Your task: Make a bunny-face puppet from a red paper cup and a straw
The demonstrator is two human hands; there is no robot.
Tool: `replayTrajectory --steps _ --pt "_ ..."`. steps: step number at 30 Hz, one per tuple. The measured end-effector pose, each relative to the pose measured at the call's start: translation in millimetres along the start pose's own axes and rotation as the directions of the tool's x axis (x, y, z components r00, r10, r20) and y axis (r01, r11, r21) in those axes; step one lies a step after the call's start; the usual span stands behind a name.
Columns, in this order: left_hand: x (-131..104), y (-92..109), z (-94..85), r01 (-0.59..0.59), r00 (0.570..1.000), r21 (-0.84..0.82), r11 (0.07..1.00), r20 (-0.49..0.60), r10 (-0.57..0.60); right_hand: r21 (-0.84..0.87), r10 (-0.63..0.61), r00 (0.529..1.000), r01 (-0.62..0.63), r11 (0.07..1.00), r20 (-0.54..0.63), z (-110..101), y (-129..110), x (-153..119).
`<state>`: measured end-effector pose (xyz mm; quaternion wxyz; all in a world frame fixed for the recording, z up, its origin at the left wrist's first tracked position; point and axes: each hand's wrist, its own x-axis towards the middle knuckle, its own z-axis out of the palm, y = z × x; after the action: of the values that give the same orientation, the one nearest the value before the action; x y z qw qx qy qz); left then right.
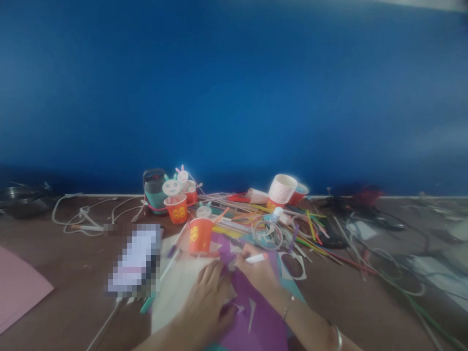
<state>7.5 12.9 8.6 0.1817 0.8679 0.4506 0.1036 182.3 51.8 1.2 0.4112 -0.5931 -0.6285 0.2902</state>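
Note:
My right hand (258, 275) grips a white marker (257, 258) with an orange end, its tip low over a small pale piece on the purple paper (268, 319). My left hand (210, 287) lies with fingers stretched over a white sheet (168, 304) and the purple paper's edge. A pale scrap shows beside its fingers. Just beyond the hands stands an orange paper cup (200, 236) with a round white face (204, 210) above it. Pale paper offcuts (251, 312) rest on the purple paper.
Behind are another orange cup (177, 209), a stack of paper cups (281, 190) and a teal container (155, 190). Loose coloured sticks (310, 243) and a tape roll (266, 233) lie right of centre. A blurred phone (135, 261), cables (86, 214) and pink paper (20, 287) are left.

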Motion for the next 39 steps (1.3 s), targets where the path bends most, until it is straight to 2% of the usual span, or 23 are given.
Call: replayTrajectory --steps 7,13,21,27,35,39 --pt "-1 -2 4.1 -0.019 0.999 0.011 1.0 -0.036 0.019 0.012 0.047 0.999 -0.047 0.999 0.024 1 -1 0" --pt "-1 -3 5.6 -0.02 0.999 0.016 1.0 -0.05 0.021 0.015 0.029 1.0 -0.029 0.999 0.009 -1 -4 0" --pt "0 1 -0.4 0.012 1.0 0.006 1.0 0.007 -0.012 0.013 0.03 0.999 -0.031 0.999 0.035 1 0 0" --pt "1 4 -5.8 0.022 0.999 0.011 1.0 0.042 -0.022 0.016 0.013 1.0 -0.013 1.0 0.009 1 1 0" --pt "0 -1 4.3 -0.006 1.0 0.006 1.0 -0.024 0.006 0.04 0.039 0.999 -0.04 0.998 0.029 1 -1 0" --pt "-1 -1 4.2 -0.004 1.0 0.011 1.0 -0.011 0.004 0.034 0.019 0.999 -0.02 0.999 0.037 1 0 0"
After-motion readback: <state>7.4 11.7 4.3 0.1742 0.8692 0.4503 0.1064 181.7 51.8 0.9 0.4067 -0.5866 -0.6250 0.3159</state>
